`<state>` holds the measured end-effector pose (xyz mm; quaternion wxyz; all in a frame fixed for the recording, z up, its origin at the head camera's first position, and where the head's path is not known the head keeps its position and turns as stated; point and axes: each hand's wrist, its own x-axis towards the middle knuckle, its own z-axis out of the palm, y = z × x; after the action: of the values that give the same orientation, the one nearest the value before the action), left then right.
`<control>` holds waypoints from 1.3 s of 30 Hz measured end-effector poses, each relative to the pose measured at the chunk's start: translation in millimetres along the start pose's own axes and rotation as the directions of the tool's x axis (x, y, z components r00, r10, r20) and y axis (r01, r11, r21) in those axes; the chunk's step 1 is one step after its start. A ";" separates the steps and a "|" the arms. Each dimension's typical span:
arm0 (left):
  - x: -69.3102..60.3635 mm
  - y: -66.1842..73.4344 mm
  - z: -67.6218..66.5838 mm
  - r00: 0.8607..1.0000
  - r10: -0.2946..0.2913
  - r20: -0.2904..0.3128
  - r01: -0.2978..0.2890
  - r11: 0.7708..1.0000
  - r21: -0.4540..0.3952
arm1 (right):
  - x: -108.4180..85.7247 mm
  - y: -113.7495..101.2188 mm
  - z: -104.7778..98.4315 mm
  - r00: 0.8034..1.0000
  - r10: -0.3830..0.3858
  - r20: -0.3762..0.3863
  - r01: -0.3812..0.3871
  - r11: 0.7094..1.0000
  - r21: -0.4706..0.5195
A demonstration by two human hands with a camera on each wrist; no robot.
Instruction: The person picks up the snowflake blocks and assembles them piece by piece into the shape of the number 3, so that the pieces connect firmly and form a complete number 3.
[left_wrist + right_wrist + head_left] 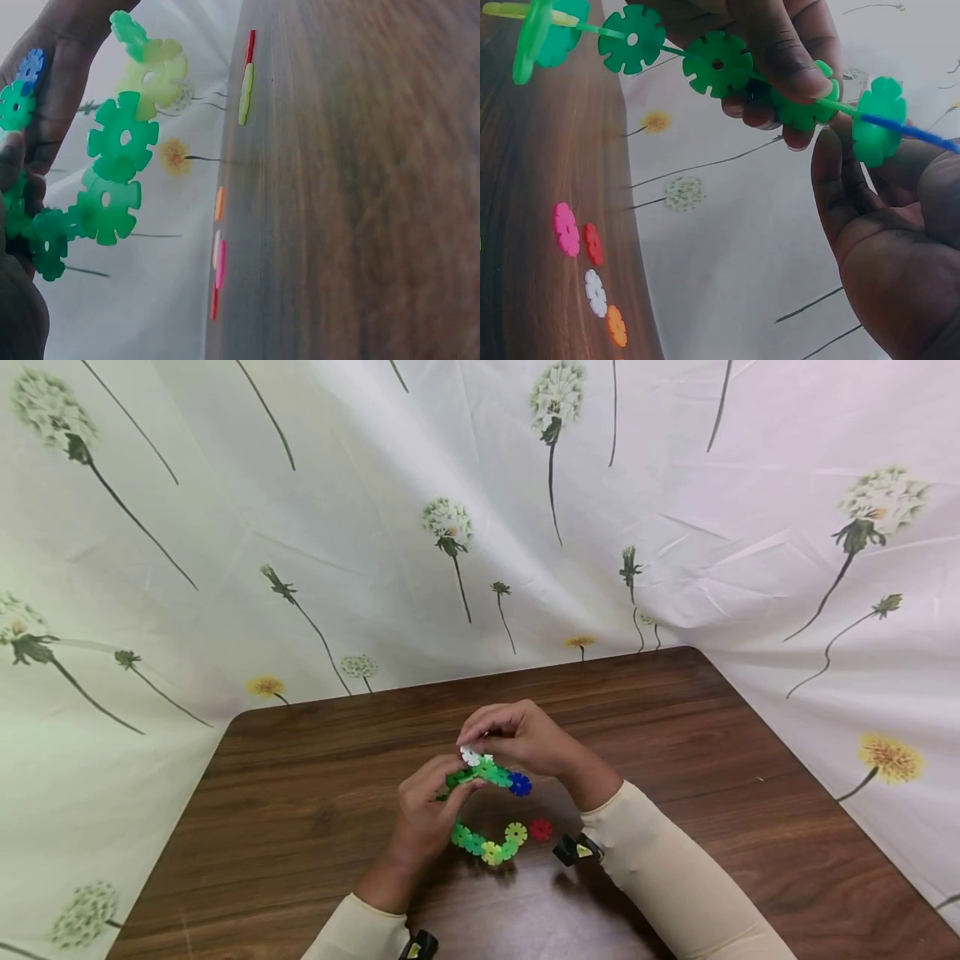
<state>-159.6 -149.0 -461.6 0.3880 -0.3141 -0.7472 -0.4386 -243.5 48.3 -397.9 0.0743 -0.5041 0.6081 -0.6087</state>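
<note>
A linked chain of notched plastic discs, mostly green (500, 776) with a blue disc (520, 784) at one end, is up between the hands. My left hand (431, 802) pinches a green disc (718, 64) of it between thumb and fingers. Just above and to the right, my right hand (536, 743) has its fingertips bent in at the chain, close to the blue end. The lower part bends round in a curve through green discs (124, 139) to a yellow-green one (154, 75). A white disc (470, 755) shows beside the right fingertips; whether it is held, I cannot tell.
Loose pink (566, 229), red (593, 244), white (595, 293) and orange (616, 325) discs lie on the wooden table (300, 802). Another red disc (541, 829) lies nearer, below the right hand. A flowered cloth (360, 527) hangs behind the table.
</note>
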 end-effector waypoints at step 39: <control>-7.3 2.3 -0.8 0.953 -0.266 0.145 0.299 0.903 -0.308 | -4.0 -0.1 -1.5 0.996 0.041 0.083 -0.051 0.992 0.114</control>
<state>-153.8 -149.7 -466.7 0.2252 -0.2838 -0.7201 -0.5918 -242.6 52.1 -399.5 0.1421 -0.5090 0.5796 -0.6204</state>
